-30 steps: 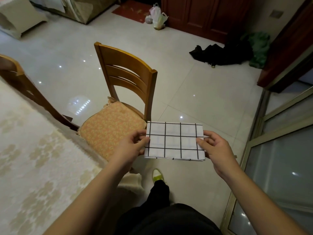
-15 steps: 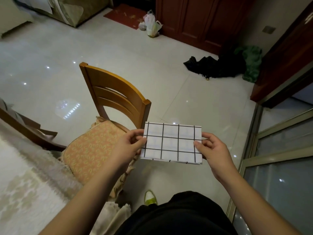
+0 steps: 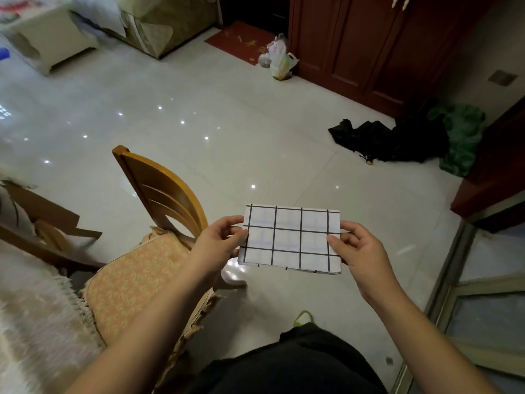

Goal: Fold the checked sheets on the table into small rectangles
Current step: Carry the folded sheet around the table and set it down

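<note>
Two hands are clamped on one folded sheet (image 3: pixel 289 240), its long axis running left to right between them. Each short edge is pinched by fingers: left hand (image 3: pixel 218 245), right hand (image 3: pixel 360 251).

The counter (image 3: pixel 25 331) at 8 o'clock is motion-blurred and cut by the left edge. Fingers of the left hand (image 3: pixel 218 245) and right hand (image 3: pixel 358 251) vanish behind the checked sheet (image 3: pixel 289 240). The plastic bag (image 3: pixel 279 59) at 12 o'clock hides its contents.
</note>
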